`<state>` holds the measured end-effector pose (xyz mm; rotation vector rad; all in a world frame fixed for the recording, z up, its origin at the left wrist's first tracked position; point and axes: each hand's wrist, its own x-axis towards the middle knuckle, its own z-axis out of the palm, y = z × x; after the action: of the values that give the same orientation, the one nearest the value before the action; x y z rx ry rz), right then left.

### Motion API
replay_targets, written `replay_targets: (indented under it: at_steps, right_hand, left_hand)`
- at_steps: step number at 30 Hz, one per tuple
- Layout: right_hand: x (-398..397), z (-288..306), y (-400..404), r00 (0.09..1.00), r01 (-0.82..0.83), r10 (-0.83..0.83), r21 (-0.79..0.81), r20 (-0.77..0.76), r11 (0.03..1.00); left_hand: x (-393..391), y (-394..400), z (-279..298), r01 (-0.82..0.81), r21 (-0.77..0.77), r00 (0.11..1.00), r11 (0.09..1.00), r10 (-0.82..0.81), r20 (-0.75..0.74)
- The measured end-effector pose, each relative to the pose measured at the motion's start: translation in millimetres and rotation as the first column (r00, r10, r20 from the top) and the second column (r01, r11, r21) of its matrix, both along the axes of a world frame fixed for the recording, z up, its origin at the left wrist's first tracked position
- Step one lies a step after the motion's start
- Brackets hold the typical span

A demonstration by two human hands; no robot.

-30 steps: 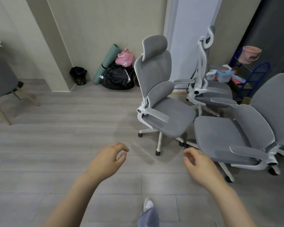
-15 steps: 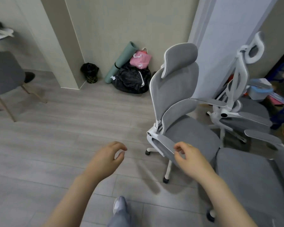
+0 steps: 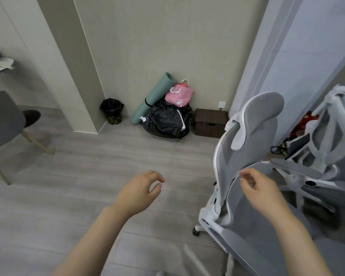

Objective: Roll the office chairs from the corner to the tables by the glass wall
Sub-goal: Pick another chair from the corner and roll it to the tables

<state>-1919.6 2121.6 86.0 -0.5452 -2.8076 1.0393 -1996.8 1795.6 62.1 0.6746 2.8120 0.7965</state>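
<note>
- Nearest office chair [image 3: 253, 156]: grey mesh w/ white frame, at 3–4 o'clock in view, upright, headrest at top, castor on wood floor [image 3: 88, 176].
- Second office chair [image 3: 327, 140]: at 3 o'clock, just behind the first, partly cut by frame edge.
- Right hand [image 3: 263, 188]: in front of nearest chair's backrest, fingers loosely curled, nothing gripped; contact w/ chair cannot be told, slightly blurred.
- Left hand [image 3: 137, 192]: centre, over bare floor, apart from chair, fingers loosely curled, holding nothing.
- At 12 o'clock vs. wall: green rolled mat [image 3: 151, 98], pink bag [image 3: 179, 95], black bag [image 3: 167, 121], brown box [image 3: 209, 122].
- Bin [image 3: 112, 110]: 11 o'clock, by pillar.
- Grey wooden-leg chair [image 3: 2, 120]: 9 o'clock.
</note>
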Motion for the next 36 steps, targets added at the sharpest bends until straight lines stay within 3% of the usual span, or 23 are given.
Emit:
replay_targets:
  at_steps: [6,13,16,19,22,28,36]
  right_hand:
    - [-74.0,21.6,10.7,0.987,0.117,-0.120,-0.033,-0.103,0.993]
    - [-148.0,51.0,57.1,0.911,0.296,-0.288,-0.019,-0.294,0.955]
    - [-186.3,53.7,80.4,0.886,0.341,-0.338,-0.048,-0.319,0.939]
    - [-225.3,52.0,102.4,0.892,0.373,-0.377,-0.066,-0.248,0.926]
    - [-254.1,48.1,120.4,0.894,0.386,-0.394,-0.080,-0.213,0.919]
    - [-267.3,41.4,118.3,0.920,0.365,-0.377,-0.114,-0.110,0.924]
    - [-263.4,47.4,93.6,0.857,0.487,-0.514,-0.266,-0.039,0.832]
  left_hand:
    - [-113.2,29.9,15.7,0.115,0.062,0.993,0.991,-0.114,-0.010]
    - [-230.4,127.3,40.9,0.365,0.097,0.927,0.926,-0.353,-0.123]
    - [-272.5,180.5,50.7,0.455,0.089,0.884,0.886,-0.437,-0.169]
    - [-306.7,229.6,58.7,0.535,0.075,0.836,0.841,-0.515,-0.192]
    - [-336.2,272.9,63.7,0.628,0.052,0.768,0.777,-0.607,-0.205]
    - [-369.4,352.7,67.6,0.754,0.167,0.656,0.635,-0.729,-0.193]
    - [-374.2,463.5,76.4,0.923,0.228,0.354,0.309,-0.915,-0.191]
